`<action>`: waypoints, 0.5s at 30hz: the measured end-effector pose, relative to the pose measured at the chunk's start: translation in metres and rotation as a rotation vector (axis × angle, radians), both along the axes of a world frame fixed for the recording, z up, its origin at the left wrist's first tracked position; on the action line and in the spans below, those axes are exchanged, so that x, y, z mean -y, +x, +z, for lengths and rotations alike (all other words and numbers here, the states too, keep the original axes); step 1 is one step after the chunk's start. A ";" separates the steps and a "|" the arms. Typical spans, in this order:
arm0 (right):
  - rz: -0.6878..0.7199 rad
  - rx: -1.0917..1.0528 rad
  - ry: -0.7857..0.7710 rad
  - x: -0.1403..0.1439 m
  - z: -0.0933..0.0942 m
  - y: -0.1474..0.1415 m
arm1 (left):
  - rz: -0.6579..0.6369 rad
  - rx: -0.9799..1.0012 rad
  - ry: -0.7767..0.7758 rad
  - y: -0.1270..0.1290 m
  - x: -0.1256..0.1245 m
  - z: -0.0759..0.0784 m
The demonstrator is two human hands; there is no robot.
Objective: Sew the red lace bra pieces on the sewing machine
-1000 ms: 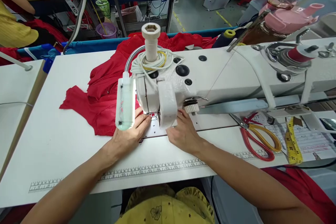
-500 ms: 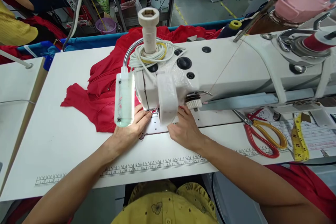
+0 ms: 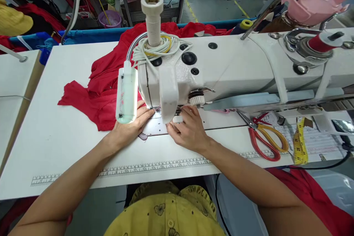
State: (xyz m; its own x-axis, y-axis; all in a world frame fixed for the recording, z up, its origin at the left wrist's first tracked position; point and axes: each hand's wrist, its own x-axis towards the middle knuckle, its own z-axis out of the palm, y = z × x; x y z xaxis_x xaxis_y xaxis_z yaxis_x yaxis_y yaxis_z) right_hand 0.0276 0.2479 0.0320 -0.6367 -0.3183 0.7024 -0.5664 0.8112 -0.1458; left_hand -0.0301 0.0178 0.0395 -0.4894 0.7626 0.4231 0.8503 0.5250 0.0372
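A white sewing machine (image 3: 232,62) stands across the table, its head over the metal needle plate (image 3: 156,127). My left hand (image 3: 128,123) lies left of the needle area, fingers stretched towards the presser foot and partly behind the clear lamp (image 3: 127,96). Red cloth (image 3: 103,99) is spread beside and behind that hand. To the right of the needle area, my right hand (image 3: 189,131) has bent, closed fingers close to the foot, with the thumb in front. What its fingertips hold, if anything, is hidden by the machine head.
Scissors (image 3: 265,136) with red and yellow handles lie right of my right hand, near a yellow tape measure (image 3: 300,143) and paper (image 3: 323,143). A printed ruler (image 3: 155,167) runs along the table's front. A co-worker's yellow sleeve (image 3: 13,20) is at far left.
My right hand has shifted at the presser foot, its thumb now spread out in front and its fingers bent. My left hand stays beside the needle. The whole view has shifted slightly.
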 end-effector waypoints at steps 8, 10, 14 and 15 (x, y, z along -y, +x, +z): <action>0.032 0.010 -0.131 -0.007 0.003 -0.007 | 0.000 0.050 0.004 -0.006 0.008 -0.006; 0.028 0.009 -0.136 -0.008 0.004 -0.010 | 0.014 0.075 0.003 -0.008 0.009 -0.006; -0.001 0.049 -0.111 -0.008 0.005 -0.011 | -0.001 0.111 0.034 -0.011 0.010 -0.006; -0.008 0.062 -0.104 -0.008 0.004 -0.011 | -0.010 0.126 0.044 -0.011 0.010 -0.007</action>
State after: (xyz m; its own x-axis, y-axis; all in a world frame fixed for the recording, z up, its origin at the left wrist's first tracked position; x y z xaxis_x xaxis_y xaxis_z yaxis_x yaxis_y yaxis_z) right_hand 0.0168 0.2560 0.0363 -0.6826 -0.2401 0.6903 -0.5468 0.7944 -0.2644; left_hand -0.0416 0.0078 0.0329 -0.5332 0.7500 0.3915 0.8427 0.5118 0.1671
